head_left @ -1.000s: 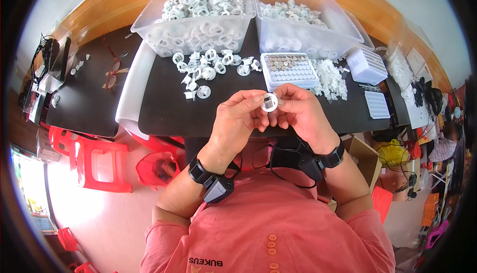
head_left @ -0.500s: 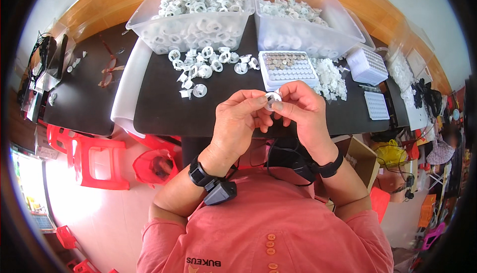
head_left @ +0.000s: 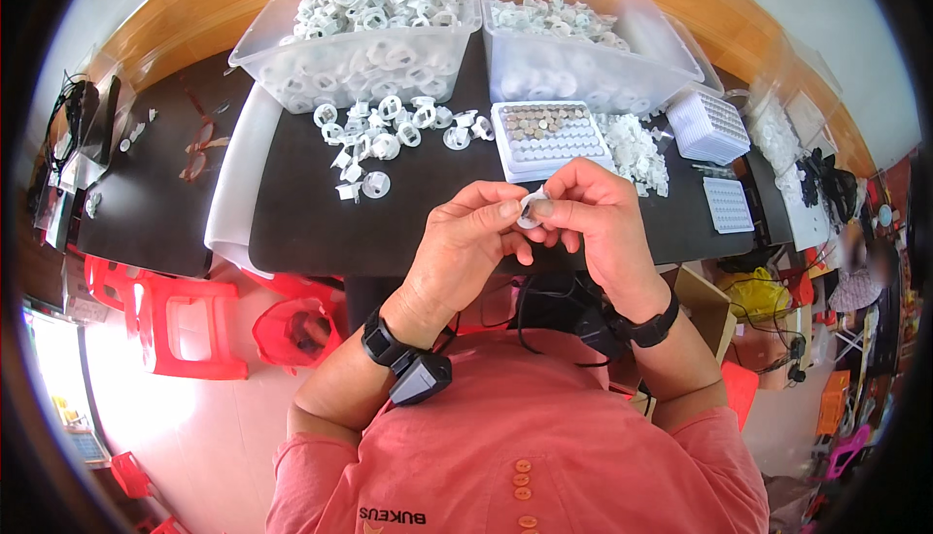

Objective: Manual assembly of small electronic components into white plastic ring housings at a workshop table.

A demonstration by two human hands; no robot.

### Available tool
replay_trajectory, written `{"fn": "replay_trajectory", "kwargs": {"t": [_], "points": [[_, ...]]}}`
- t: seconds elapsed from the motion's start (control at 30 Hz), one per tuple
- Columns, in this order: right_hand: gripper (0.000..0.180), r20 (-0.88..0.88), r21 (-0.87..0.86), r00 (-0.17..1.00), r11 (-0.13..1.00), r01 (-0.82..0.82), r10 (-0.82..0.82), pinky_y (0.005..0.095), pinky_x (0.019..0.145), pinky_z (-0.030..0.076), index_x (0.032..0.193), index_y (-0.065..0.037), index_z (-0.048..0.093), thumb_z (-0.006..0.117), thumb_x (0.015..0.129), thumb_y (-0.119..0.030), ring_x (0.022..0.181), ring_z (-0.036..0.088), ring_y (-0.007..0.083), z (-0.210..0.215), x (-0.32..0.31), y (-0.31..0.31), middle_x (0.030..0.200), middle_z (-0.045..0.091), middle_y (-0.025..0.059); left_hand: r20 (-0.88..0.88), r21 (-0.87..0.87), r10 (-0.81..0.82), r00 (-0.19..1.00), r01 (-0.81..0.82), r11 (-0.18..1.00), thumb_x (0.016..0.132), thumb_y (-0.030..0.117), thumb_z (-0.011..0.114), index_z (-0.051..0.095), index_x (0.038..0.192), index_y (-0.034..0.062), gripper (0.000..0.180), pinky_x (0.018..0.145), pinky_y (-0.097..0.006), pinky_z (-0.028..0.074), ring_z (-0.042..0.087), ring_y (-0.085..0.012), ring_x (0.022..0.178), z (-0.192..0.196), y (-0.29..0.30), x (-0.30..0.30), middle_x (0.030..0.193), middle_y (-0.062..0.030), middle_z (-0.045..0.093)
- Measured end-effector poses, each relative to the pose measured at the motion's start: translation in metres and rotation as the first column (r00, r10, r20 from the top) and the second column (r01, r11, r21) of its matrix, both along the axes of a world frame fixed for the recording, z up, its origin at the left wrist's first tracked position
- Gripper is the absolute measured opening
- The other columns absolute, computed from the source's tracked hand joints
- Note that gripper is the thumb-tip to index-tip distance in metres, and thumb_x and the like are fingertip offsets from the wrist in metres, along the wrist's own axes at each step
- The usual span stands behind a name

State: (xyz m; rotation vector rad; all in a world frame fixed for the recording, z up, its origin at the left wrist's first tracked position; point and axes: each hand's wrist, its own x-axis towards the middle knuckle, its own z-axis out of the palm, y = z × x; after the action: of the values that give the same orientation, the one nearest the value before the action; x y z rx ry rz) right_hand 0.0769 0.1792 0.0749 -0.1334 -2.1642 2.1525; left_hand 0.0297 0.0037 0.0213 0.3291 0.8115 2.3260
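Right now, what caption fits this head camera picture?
Both hands, left hand and right hand, pinch a small white ring piece over a black table.

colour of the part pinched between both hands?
White plastic piece, clearest in the head view.

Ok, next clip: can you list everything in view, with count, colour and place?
clear bins: two, transparent, far edge of the table, both filled with white plastic parts
loose ring parts: many, white, scattered in front of the left bin
compartment tray: one, white, holding small round metal pieces, in front of the right bin
small white pieces: a pile, right of the tray
white grid trays: at least two, right end of the table
table: one, black top
stools: red, on the floor, lower left
small white part: one, pinched between both hands
left hand: grip on the part, black wrist device
right hand: grip on the part, black wristband
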Motion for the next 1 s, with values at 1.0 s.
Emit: {"fn": "replay_trajectory", "kwargs": {"t": [1.0], "points": [[0.009,-0.223,0.898,0.974,0.383,0.217,-0.029,0.0454,0.068,0.05,0.094,-0.011,0.068,0.066,0.088,-0.017,0.078,0.067,0.0361,0.001,-0.074,0.049,0.08,0.069,0.0148,0.195,0.128,-0.05,0.98,0.025,0.991,0.093,0.019,0.065,0.059,0.116,-0.0018,0.031,0.071,-0.034,0.048,0.063,-0.0223,0.083,-0.007,0.015,-0.018,0.098,-0.013,0.066]]}}
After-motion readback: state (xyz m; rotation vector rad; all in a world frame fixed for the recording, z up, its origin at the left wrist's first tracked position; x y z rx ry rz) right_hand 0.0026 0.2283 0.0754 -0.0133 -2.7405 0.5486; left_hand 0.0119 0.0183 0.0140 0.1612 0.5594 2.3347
